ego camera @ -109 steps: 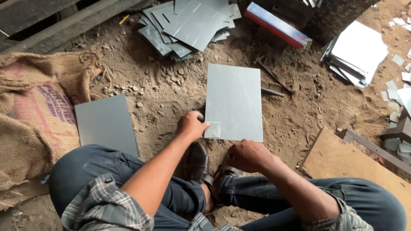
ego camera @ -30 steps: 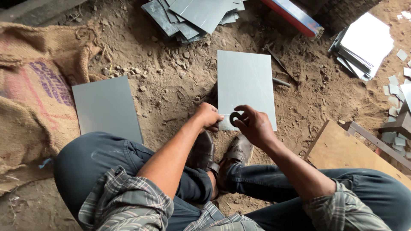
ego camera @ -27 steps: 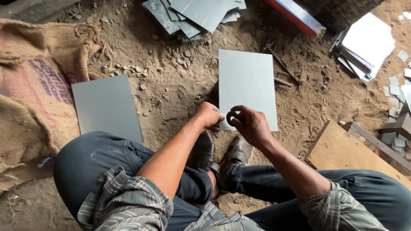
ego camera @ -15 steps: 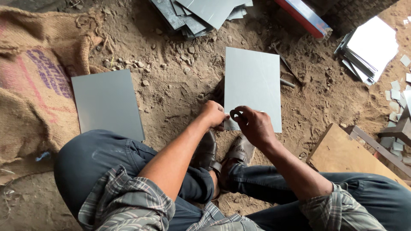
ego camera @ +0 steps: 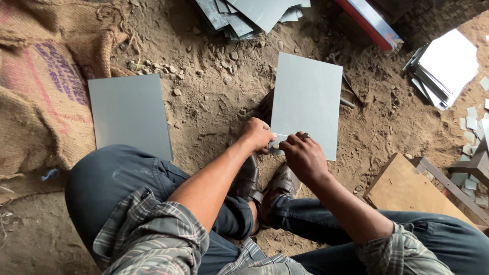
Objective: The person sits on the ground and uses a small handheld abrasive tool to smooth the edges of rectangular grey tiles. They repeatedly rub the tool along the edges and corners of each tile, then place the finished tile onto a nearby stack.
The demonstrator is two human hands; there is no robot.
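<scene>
A grey rectangular sheet (ego camera: pixel 307 104) lies on the sandy ground in front of me. My left hand (ego camera: pixel 257 133) is curled over its near left corner and presses it down. My right hand (ego camera: pixel 304 154), with a ring on one finger, pinches the same corner from the right, fingertips touching the sheet's edge. A small pale bit (ego camera: pixel 275 146) shows between the two hands; I cannot tell what it is. My shoes (ego camera: pixel 265 183) rest just below the hands.
A second grey sheet (ego camera: pixel 128 114) lies at left beside burlap sacking (ego camera: pixel 41 97). A pile of grey sheets (ego camera: pixel 244 15) is at the top, white sheets (ego camera: pixel 445 66) at right, a wooden board (ego camera: pixel 412 191) by my right knee. A red-edged bar (ego camera: pixel 369 23) lies at the back.
My right hand has come down from just above the sheet onto its near corner, close against my left hand. The left hand has stayed on the corner.
</scene>
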